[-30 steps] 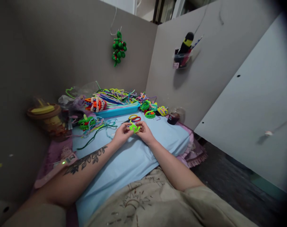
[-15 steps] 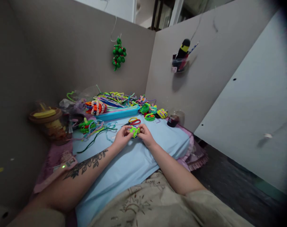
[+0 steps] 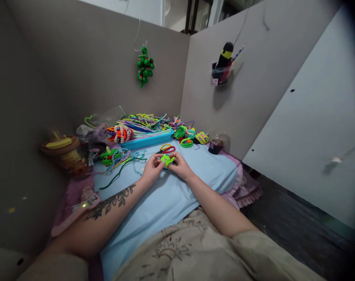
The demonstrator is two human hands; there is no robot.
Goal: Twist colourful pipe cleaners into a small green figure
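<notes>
Between my hands is a small bright-green pipe-cleaner piece [image 3: 166, 160], with a bit of another colour at its middle. My left hand [image 3: 153, 167] pinches its left side, fingers closed. On the other side my right hand [image 3: 179, 166] grips it, also with closed fingers. Both hands are just above the light blue cloth [image 3: 156, 203]. Right behind them lie scissors with red and yellow handles [image 3: 166, 149]. Loose pipe cleaners [image 3: 124, 166] spread to the left of my left hand, by a green pipe-cleaner figure [image 3: 110, 156]. How the fingertips meet the piece is partly hidden.
A blue tray [image 3: 149, 139] heaped with pipe cleaners stands at the back, an orange-and-white figure [image 3: 121, 134] at its left. Several green and yellow figures [image 3: 186, 143] sit right of it, near a dark cup [image 3: 215, 146]. A lidded cup [image 3: 64, 154] stands far left. Grey panels enclose the table.
The green piece has turned between my fingers, and a green end now points up to the right by my right hand. The whole view has shifted slightly.
</notes>
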